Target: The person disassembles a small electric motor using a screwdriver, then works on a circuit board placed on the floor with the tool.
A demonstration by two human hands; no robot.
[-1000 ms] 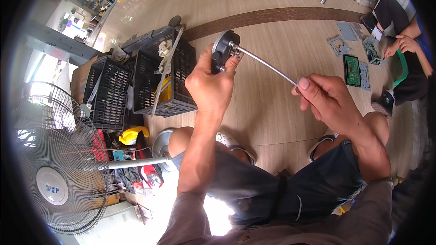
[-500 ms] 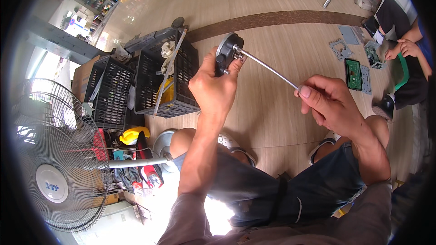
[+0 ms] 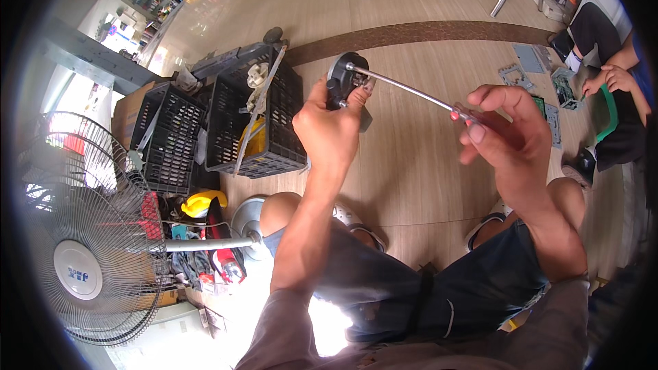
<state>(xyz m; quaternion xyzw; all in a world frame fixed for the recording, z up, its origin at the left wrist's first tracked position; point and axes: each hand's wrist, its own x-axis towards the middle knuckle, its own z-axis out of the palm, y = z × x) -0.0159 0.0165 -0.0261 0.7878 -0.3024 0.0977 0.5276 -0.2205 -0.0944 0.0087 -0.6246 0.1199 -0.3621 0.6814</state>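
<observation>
Up in front of me, my left hand (image 3: 326, 127) grips a round, dark part (image 3: 340, 81) with a grey rim and small metal fittings on its face. A screwdriver (image 3: 411, 93) with a long, thin metal shaft slants across from it, its tip against the part's upper face. The red-tinted handle end sits between the thumb and fingers of my right hand (image 3: 521, 147), whose upper fingers are lifted and loosely curled. Those fingers are somewhat blurred, and most of the handle is hidden by them.
Black plastic crates (image 3: 274, 147) holding assorted parts stand at the left, near a floor fan (image 3: 77, 270) and a yellow object (image 3: 204, 202). At the right, another person's hands (image 3: 610, 81) are beside a green strip (image 3: 608, 115); an opened metal case (image 3: 566, 89) and panels lie on the floor.
My right hand's fingers have opened up and lifted around the screwdriver handle, baring some red. The dark part has turned slightly in my left hand.
</observation>
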